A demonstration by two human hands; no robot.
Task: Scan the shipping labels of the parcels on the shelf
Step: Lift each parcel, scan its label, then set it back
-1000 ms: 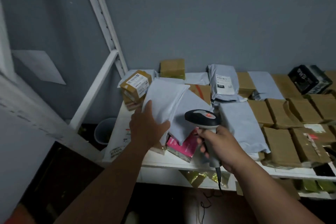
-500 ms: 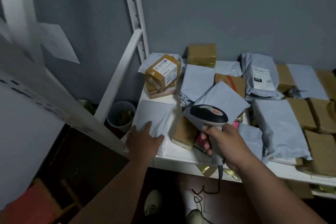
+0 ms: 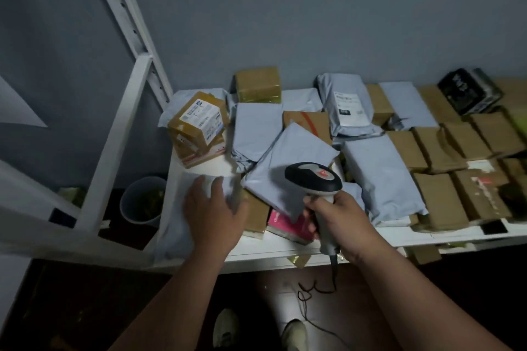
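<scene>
At the shelf's left front corner: your left hand (image 3: 212, 215) lies flat, fingers straight and spread, on a pale grey mailer (image 3: 182, 208) resting on the white shelf (image 3: 285, 251); no label shows on its upward face.
Scanner: your right hand (image 3: 338, 221) is wrapped tight round the handle of the barcode scanner (image 3: 313, 179), whose head sits just right of that mailer, above a tilted grey mailer (image 3: 288, 159).
Step in hand: judged to be presenting the corner mailer for a read.
Technique: turn the mailer label-up if the label is underneath, smooth the film flat, then aim the scanner head squarely at the barcode.
Labels in view: a labelled brown box (image 3: 198, 119) behind the corner mailer; a labelled grey bag (image 3: 346, 108) further right.
Caution: the light is dim; hold steady.
</scene>
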